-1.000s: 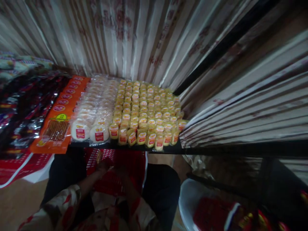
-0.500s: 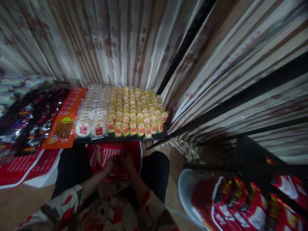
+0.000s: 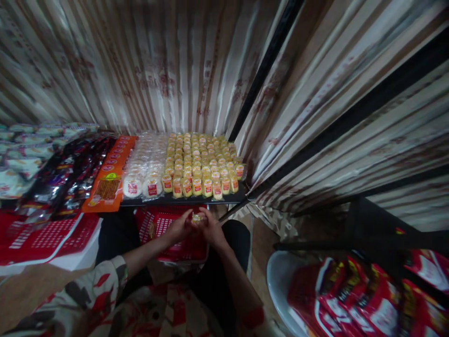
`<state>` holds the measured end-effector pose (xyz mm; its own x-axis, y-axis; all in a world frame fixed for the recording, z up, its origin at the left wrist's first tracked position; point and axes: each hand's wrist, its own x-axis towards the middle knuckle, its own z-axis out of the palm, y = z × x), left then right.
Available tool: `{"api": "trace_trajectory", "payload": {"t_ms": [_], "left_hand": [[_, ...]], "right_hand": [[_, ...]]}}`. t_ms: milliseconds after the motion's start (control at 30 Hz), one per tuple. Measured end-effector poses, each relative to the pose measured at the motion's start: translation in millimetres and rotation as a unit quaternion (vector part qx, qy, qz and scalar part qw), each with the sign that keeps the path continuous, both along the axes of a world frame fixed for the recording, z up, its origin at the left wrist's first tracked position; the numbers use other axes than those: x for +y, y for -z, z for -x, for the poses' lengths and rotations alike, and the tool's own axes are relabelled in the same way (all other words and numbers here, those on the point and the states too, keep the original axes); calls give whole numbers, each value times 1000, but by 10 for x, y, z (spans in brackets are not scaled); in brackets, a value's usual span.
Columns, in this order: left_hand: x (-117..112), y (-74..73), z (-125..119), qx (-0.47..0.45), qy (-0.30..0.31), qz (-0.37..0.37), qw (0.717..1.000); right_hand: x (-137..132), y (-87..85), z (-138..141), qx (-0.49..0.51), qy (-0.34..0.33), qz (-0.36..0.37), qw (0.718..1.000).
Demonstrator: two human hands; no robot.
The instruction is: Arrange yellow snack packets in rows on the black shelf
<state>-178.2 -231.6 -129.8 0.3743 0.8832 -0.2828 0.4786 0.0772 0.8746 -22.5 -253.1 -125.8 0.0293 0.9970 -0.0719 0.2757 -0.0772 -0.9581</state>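
Observation:
My left hand [image 3: 179, 228] and my right hand [image 3: 212, 228] meet over a red plastic basket [image 3: 164, 224] on my lap. Both pinch one small yellow snack packet [image 3: 197, 217] between their fingertips. Just beyond them a dark shelf [image 3: 182, 201] carries tight rows of the same yellow packets [image 3: 201, 164], with round white packets [image 3: 143, 164] to their left.
Orange snack packs [image 3: 108, 180] and dark shiny packs [image 3: 66, 173] lie further left on the shelf. A red basket [image 3: 42, 234] sits below them. At lower right a white tub [image 3: 277, 285] holds red bags [image 3: 351, 299]. Striped curtains hang behind and to the right.
My hands have risen from low in the basket and come together on a small yellow packet. My view has pulled back and swung slightly right.

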Motion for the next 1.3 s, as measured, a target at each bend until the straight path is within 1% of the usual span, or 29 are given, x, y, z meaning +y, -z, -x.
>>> {"api": "trace_trajectory", "payload": {"t_ms": [67,167,333,433,500,567,633,733,833,933,1067,1167,1300], "left_hand": [[-7,-129,-54,4,23,-23,999],[18,-316,-140,1,52,-45,998],[137,-574,-255,48,69,-88,993],[247,-706,-329,69,80,-111,988],[342,-789,-398,73,84,-123,986],[454,-867,-481,71,82,-135,985],[580,-938,-572,70,73,-153,983],[772,-1034,-716,72,48,-183,979],[946,-1131,-878,76,34,-207,975],[1094,-1242,-1063,83,33,-228,969],[1276,-1355,-1325,86,25,-255,963],[1411,-1344,-1516,79,23,-270,959],[1549,-1233,-1747,60,42,-287,955]], "right_hand": [[6,-95,-78,35,-19,-12,999],[27,-203,-180,59,-23,-24,998],[51,-324,-282,72,-18,-24,997],[62,-370,-309,49,8,-59,997],[80,-404,-337,18,37,-106,993],[114,-438,-384,-31,80,-165,982],[168,-457,-447,-91,132,-204,966],[287,-426,-549,-163,197,-213,943],[429,-341,-634,-187,239,-210,929],[569,-249,-690,-159,269,-199,929],[709,-142,-692,-112,289,-158,937],[755,-87,-650,-91,296,-142,940],[750,-64,-620,-71,317,-145,934]]}}
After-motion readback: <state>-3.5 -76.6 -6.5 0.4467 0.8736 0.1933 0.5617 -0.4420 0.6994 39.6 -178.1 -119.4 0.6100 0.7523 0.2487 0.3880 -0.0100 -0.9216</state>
